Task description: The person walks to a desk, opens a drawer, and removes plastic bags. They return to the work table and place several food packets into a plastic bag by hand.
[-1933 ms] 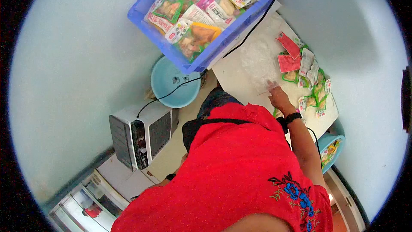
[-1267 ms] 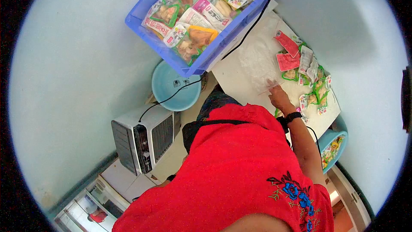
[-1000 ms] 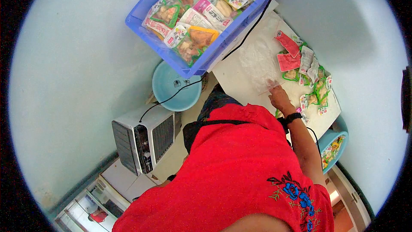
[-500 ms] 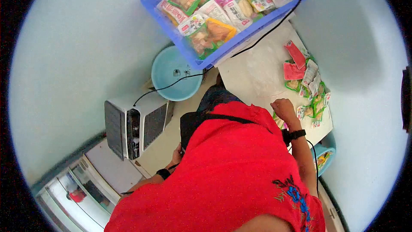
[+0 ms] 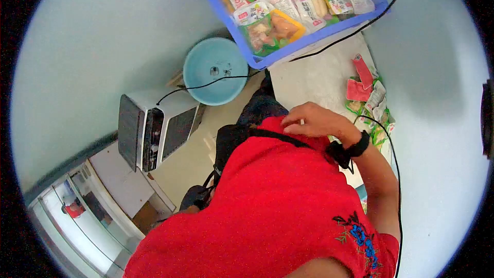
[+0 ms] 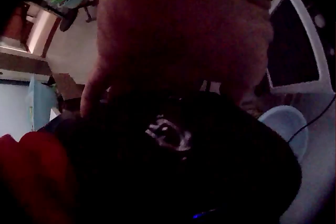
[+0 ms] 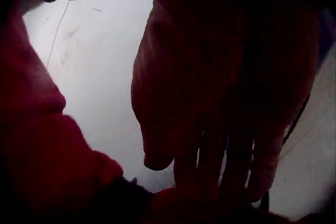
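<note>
One red, blue-embroidered shirt [image 5: 267,201].

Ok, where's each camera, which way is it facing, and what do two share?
Head: head-worn, looking forward and down past the red shirt and right hand to the blue crate.
Left wrist: worn there, looking along the left hand to a dark shape.
Right wrist: worn there, looking past right hand and red shirt to a pale surface.
Head and left wrist share the blue basin.

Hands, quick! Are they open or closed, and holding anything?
Left hand: can't tell, too dark there.
Right hand: open, holding nothing.
</note>
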`<state>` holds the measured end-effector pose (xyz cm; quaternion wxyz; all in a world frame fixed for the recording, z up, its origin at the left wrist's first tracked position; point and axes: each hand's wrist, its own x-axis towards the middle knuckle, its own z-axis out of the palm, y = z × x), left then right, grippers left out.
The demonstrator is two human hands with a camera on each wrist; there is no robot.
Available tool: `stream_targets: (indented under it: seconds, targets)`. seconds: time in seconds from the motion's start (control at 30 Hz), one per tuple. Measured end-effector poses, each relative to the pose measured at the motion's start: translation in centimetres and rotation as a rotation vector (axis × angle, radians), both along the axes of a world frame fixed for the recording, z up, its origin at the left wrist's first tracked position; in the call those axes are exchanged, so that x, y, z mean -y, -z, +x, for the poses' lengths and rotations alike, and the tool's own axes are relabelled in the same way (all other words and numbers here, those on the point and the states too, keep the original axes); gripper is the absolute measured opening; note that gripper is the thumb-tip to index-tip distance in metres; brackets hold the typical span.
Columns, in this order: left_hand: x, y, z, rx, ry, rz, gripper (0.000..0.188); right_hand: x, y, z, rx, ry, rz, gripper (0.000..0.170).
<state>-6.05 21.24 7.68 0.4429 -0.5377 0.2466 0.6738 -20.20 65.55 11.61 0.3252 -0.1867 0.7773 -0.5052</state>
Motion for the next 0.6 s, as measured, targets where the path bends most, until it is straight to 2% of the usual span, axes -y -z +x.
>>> stream_targets:
  seconds: [0.1, 0.17, 0.27, 0.37, 0.47, 0.6]
  targets:
    - [-0.6, -1.1, 0.3, 0.019, -0.020, 0.029, 0.071, 3.1, 0.7, -0.7, -0.107, -0.170, 0.084, 0.025]
    - [-1.3, -1.4, 0.3, 0.028, -0.026, 0.053, 0.071, 4.1, 0.6, -0.9, -0.161, -0.185, 0.118, 0.027]
    - [-2.7, -1.0, 0.4, 0.036, -0.048, 0.102, 0.071, 4.4, -0.4, -0.6, -0.245, -0.104, -0.024, 0.027]
    - [-3.6, -1.5, -0.2, 0.037, -0.036, 0.132, 0.071, 5.0, -0.9, -0.2, -0.035, -0.170, 0.115, 0.025]
    - [-4.2, -1.7, -0.9, 0.032, -0.019, 0.156, 0.072, 4.8, -0.9, -0.1, -0.022, -0.158, 0.092, 0.022]
    - [-5.0, -2.1, -2.7, 0.028, 0.018, 0.179, 0.072, 4.3, -2.6, 0.9, -0.130, -0.135, 0.204, 0.017]
